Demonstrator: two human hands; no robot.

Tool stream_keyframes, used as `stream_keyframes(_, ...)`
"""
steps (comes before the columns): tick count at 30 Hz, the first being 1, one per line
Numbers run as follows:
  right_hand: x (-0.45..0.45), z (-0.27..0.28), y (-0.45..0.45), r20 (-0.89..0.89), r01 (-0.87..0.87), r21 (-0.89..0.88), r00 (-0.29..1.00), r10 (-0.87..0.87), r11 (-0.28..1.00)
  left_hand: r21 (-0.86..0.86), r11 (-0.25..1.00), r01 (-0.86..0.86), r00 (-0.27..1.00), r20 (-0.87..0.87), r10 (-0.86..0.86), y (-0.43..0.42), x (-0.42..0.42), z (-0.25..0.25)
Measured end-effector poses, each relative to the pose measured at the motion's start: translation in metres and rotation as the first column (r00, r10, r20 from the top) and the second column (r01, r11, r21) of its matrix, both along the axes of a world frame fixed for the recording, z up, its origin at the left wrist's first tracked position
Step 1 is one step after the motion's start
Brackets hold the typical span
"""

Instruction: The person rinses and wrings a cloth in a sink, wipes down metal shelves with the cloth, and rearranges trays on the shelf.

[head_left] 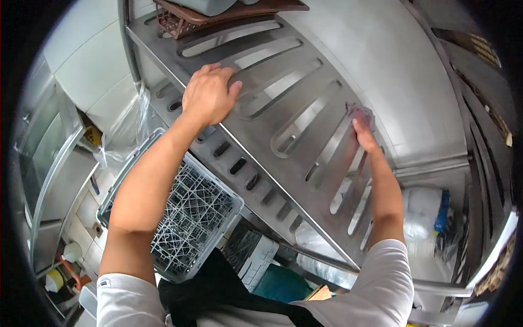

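Note:
A slotted stainless steel shelf (pixel 261 114) runs diagonally in front of me. My left hand (pixel 210 92) rests on its front edge, with the fingers lying slightly bent on the metal and the thumb apart. Near the back edge of the shelf, by the wall, my right hand (pixel 364 131) is closed on a crumpled greyish-purple cloth (pixel 360 113). The cloth presses against the metal at the end of a slot. Part of it is hidden under my fingers.
A brown plastic basket (pixel 180 22) sits at the shelf's far end. Below are a lower slotted shelf (pixel 237 166), a grey crate (pixel 188 215) with a lattice bottom, and plastic-wrapped goods (pixel 422 212). Clear plastic sheeting (pixel 128 122) hangs at left.

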State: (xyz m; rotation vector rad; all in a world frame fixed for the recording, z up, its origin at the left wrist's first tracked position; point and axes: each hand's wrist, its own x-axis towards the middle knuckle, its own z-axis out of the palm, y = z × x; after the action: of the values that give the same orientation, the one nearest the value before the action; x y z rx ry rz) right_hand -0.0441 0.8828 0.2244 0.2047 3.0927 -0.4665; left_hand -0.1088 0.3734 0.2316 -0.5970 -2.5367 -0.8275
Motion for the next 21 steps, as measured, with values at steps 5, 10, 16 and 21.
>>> stream_keyframes(5, -0.038, -0.015, 0.055, -0.076, 0.128, 0.237, 0.991, -0.113, 0.963, -0.023, 1.000, -0.006, 1.000, -0.005, 0.006, -0.003, -0.001, -0.002)
stream_keyframes(10, -0.051, -0.042, 0.137, -0.106, 0.123, 0.551, 0.991, -0.077, 0.825, -0.016, 1.000, -0.021, 0.999, -0.025, 0.020, -0.005, -0.006, -0.005)
stream_keyframes(16, -0.027, -0.008, 0.086, -0.064, 0.391, 0.463, 0.910, -0.409, 0.796, -0.041, 0.999, -0.027, 0.999, -0.044, 0.025, -0.006, -0.007, -0.003)
stream_keyframes(21, 0.000, 0.009, 0.056, 0.060, 0.192, 0.618, 0.956, -0.289, 0.762, -0.060, 0.998, -0.018, 1.000, -0.016, 0.017, -0.007, -0.009, -0.001)
